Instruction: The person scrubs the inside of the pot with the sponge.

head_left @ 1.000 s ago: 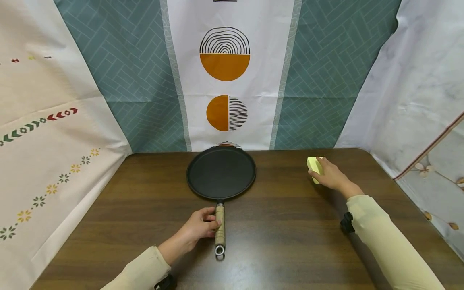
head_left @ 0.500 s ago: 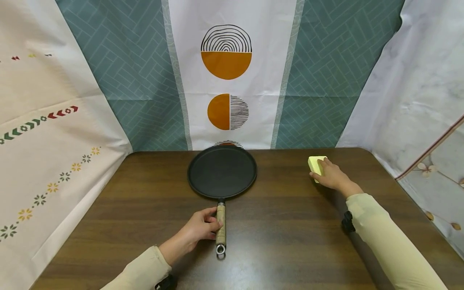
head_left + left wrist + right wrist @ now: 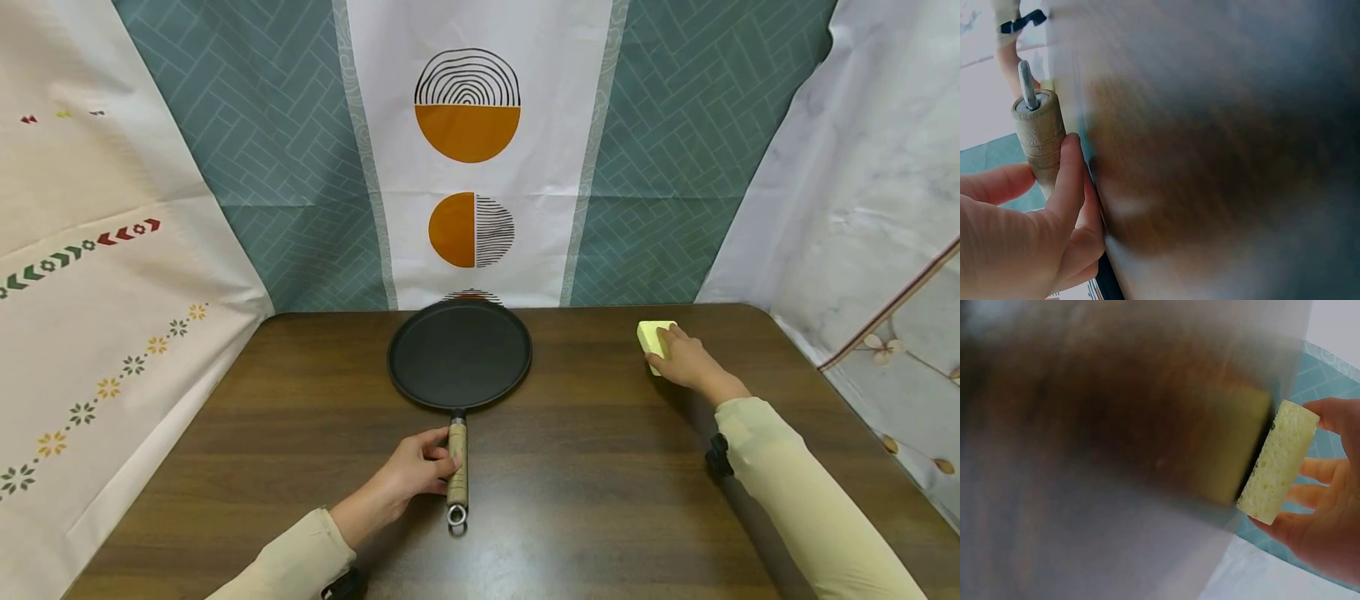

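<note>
A flat, round black pan (image 3: 459,354) lies on the table toward the back, its light wooden handle (image 3: 457,487) pointing at me. My left hand (image 3: 411,471) pinches that handle between thumb and fingers from the left side. The left wrist view shows the handle's end with its metal hanging ring (image 3: 1027,84), and the thumb and fingers on either side of the wood. At the back right, my right hand (image 3: 690,362) holds a pale yellow sponge (image 3: 651,333). Up close, the porous sponge (image 3: 1279,462) sits between thumb and fingers, low over or on the table; which, I cannot tell.
The brown wooden table (image 3: 570,500) has a glossy top that reflects light near its front. A patterned cloth (image 3: 300,167) hangs directly behind the back edge. Light cloths rise along the left side (image 3: 135,333) and right side (image 3: 885,250).
</note>
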A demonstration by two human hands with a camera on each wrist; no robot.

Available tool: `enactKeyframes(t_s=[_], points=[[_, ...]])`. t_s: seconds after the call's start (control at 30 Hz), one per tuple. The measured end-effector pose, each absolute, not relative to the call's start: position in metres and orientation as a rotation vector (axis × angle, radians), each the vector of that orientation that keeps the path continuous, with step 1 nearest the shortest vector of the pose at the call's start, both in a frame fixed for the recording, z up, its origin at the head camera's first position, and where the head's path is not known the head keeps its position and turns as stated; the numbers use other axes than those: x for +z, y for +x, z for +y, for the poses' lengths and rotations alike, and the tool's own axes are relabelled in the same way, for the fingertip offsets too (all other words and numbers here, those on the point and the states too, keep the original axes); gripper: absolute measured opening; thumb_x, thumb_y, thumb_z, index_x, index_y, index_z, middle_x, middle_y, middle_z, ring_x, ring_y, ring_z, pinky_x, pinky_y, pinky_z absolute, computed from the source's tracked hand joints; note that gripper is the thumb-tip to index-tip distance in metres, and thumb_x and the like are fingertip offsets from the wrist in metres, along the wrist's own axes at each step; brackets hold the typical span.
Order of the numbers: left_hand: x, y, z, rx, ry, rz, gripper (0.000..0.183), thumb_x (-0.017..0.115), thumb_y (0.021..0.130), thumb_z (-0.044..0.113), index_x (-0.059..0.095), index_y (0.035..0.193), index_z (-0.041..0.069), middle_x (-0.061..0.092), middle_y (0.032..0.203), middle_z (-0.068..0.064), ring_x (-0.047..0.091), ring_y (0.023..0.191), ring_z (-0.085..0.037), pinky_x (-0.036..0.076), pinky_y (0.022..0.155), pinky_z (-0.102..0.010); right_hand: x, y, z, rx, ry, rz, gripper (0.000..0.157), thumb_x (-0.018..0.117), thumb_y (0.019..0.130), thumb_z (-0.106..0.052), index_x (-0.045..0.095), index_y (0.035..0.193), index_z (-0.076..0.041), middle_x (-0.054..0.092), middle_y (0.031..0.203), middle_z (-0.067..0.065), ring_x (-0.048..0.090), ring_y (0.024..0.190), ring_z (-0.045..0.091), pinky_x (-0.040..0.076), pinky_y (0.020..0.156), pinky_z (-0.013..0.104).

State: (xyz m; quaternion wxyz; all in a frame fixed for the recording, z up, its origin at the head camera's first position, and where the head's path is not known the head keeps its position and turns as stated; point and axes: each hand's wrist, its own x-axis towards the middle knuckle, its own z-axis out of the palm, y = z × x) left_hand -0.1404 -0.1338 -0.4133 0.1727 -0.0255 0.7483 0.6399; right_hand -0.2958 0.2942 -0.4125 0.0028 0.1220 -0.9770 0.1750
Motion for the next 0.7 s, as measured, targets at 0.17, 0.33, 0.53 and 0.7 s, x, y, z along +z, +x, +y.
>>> enactKeyframes(t_s=[0.17,0.33,0.53,0.7], points=[[-0.413,-0.141,-0.133,1.821,-0.093,2.131,0.058,0.062,0.088,-0.005,0.037,0.14,-0.013,0.044,0.089,-0.008,0.053,0.072,-0.017,0.057,0.065,-0.035,-0.409,-0.297,0.29,0.571,0.381,-3.067,0.062,0.048,0.097,-0.021,0.029,0.137,0.022,0.02,0.14,0.047,0.023,0.125,0.065,0.024,0.1,0.072],[-0.415,-0.142,-0.133,1.819,-0.083,2.138,0.06,0.062,0.088,-0.005,0.035,0.14,-0.014,0.044,0.089,-0.008,0.054,0.072,-0.017,0.057,0.064,-0.035,-0.409,-0.299,0.282,0.598,0.42,-3.053,0.062,0.049,0.097,-0.021,0.03,0.137,0.022,0.021,0.14,0.046,0.021,0.129,0.06,0.022,0.102,0.07],[-0.417,-0.142,-0.133,1.817,-0.065,2.139,0.06,0.062,0.089,-0.004,0.033,0.141,-0.015,0.043,0.089,-0.008,0.054,0.072,-0.017,0.057,0.065,-0.035,-0.412,-0.302,0.269,0.636,0.46,-3.015,0.06,0.049,0.097,-0.022,0.033,0.137,0.019,0.023,0.141,0.044,0.026,0.125,0.063,0.027,0.101,0.068],[-0.417,-0.141,-0.134,1.814,-0.069,2.143,0.06,0.062,0.089,-0.004,0.034,0.14,-0.015,0.043,0.089,-0.008,0.054,0.072,-0.017,0.057,0.066,-0.036,-0.412,-0.303,0.257,0.695,0.503,-2.995,0.059,0.049,0.097,-0.022,0.033,0.138,0.018,0.023,0.142,0.042,0.026,0.126,0.062,0.026,0.103,0.067]])
